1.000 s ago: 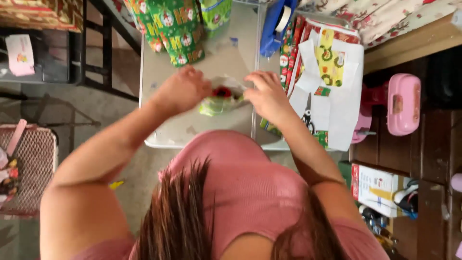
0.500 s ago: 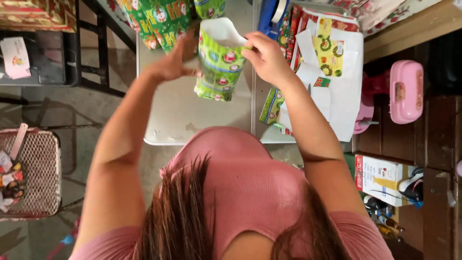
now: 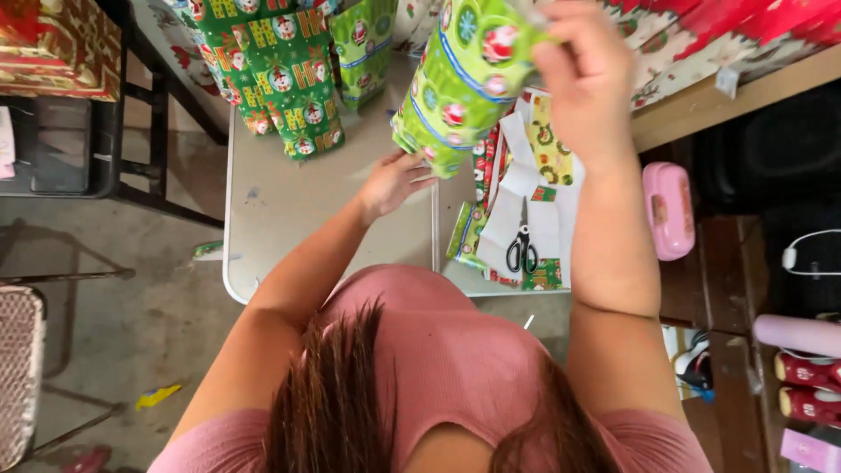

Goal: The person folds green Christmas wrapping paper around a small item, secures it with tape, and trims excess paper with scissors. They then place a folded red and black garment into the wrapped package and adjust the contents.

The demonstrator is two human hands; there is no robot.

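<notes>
Right hand (image 3: 583, 74) has its grip closed on the top end of a green wrapped parcel (image 3: 460, 83), held tilted above the worktop (image 3: 289, 210); the pinch point itself runs into the upper frame edge and is partly cut off. Left hand (image 3: 390, 182) supports the parcel's lower end, fingers curled against it; how firmly it grips cannot be told, since the fingertips are hidden behind the paper.

Count on the worktop: two further green wrapped parcels (image 3: 289, 83) standing at the far edge, both cut off by the frame top. One pair of scissors (image 3: 523, 250), black-handled, lying on a heap of paper scraps (image 3: 526, 193) just right of the held parcel; the number of scraps cannot be made out. One pink case (image 3: 668, 210) lies beyond the worktop's right edge.

The person's head and pink top hide the near worktop edge. At upper left, a red patterned box (image 3: 61, 48) is cut off.
</notes>
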